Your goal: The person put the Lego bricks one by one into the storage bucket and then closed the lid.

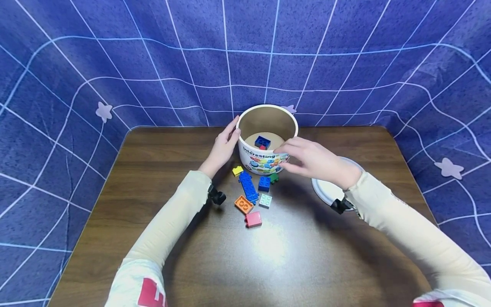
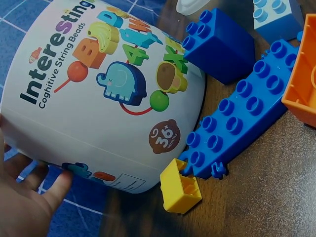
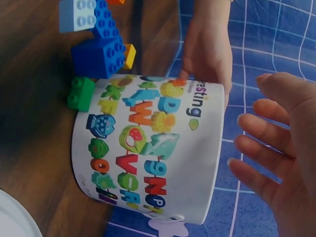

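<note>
A white printed bucket [image 1: 245, 154] stands upright near the back of the table, with a dark blue brick [image 1: 262, 141] and a small red piece [image 1: 262, 147] inside. Along the bucket's left side lies my left hand [image 1: 223, 149], fingers extended and touching the wall near the rim. My right hand [image 1: 311, 158] hovers by the front right of the rim; in the right wrist view its fingers are spread and hold nothing. In front of the bucket lie a yellow brick [image 2: 180, 190], a long blue studded piece [image 2: 242, 108], a blue brick [image 2: 224, 49] and a green brick [image 3: 81, 94].
Nearer the front lie an orange brick [image 1: 244, 204], a pale blue brick [image 1: 265, 201] and a red brick [image 1: 253, 219]. A white round lid [image 1: 324, 187] rests on the wooden table [image 1: 161, 157] under the right forearm. Blue patterned cloth [image 1: 245, 64] hangs behind.
</note>
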Demonstrator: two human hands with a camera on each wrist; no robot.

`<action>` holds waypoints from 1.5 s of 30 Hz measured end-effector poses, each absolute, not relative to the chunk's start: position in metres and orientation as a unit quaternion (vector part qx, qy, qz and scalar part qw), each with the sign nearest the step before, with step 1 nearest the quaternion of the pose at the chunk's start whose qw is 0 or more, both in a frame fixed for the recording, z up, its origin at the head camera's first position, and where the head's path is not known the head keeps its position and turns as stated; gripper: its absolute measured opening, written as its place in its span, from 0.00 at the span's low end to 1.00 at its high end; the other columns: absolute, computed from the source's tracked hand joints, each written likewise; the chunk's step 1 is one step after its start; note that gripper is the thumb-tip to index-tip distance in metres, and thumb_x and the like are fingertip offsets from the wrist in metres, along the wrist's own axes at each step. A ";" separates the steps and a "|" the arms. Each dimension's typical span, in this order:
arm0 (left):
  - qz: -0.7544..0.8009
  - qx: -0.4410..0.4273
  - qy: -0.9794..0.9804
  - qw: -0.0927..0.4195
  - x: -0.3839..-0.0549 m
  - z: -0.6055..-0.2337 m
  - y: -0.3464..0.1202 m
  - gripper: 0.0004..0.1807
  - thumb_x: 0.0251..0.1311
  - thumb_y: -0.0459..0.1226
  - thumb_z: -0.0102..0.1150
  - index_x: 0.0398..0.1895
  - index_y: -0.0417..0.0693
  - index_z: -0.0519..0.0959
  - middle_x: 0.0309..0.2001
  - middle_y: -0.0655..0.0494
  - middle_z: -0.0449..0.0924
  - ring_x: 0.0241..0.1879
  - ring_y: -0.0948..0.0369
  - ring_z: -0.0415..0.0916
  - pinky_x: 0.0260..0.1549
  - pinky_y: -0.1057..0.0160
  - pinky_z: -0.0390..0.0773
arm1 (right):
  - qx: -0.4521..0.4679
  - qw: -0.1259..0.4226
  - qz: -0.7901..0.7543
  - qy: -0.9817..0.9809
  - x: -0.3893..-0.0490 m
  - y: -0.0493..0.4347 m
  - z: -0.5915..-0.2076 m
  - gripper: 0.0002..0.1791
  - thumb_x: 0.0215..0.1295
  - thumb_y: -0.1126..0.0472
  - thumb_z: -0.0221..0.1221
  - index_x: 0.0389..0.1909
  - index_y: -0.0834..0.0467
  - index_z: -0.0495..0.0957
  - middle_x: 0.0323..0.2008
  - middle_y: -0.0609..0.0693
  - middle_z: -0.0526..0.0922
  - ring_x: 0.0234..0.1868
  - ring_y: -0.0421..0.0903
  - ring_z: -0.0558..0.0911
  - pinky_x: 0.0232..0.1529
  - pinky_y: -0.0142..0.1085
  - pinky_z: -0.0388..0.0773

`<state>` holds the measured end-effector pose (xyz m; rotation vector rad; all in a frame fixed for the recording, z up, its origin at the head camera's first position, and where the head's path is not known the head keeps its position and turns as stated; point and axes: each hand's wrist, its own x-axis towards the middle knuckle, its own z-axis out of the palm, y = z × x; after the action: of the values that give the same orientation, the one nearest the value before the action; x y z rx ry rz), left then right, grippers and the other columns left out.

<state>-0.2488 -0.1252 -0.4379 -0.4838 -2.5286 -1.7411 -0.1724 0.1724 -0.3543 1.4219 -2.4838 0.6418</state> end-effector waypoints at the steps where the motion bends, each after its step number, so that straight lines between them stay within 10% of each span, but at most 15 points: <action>1: -0.561 -0.156 -0.813 0.016 -0.249 -0.438 -0.125 0.30 0.83 0.43 0.44 0.83 0.48 0.58 0.81 0.53 0.57 0.78 0.55 0.59 0.75 0.55 0.64 | 0.484 0.105 0.218 -0.841 -0.171 0.172 -0.355 0.19 0.64 0.61 0.71 0.55 0.62 0.83 0.48 0.54 0.85 0.46 0.49 0.82 0.48 0.48 0.83; 45: -0.562 -0.161 -0.811 0.041 -0.248 -0.437 -0.123 0.28 0.83 0.40 0.44 0.81 0.44 0.61 0.80 0.48 0.60 0.77 0.52 0.62 0.75 0.56 0.64 | 0.392 -0.011 0.221 -0.893 -0.156 0.147 -0.458 0.23 0.72 0.53 0.66 0.61 0.60 0.80 0.57 0.56 0.83 0.58 0.53 0.82 0.59 0.51 0.82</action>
<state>-0.2481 -0.1227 -0.4367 -0.4924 -2.4826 -1.7195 -0.1559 0.1472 -0.4581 1.2396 -2.8250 0.7005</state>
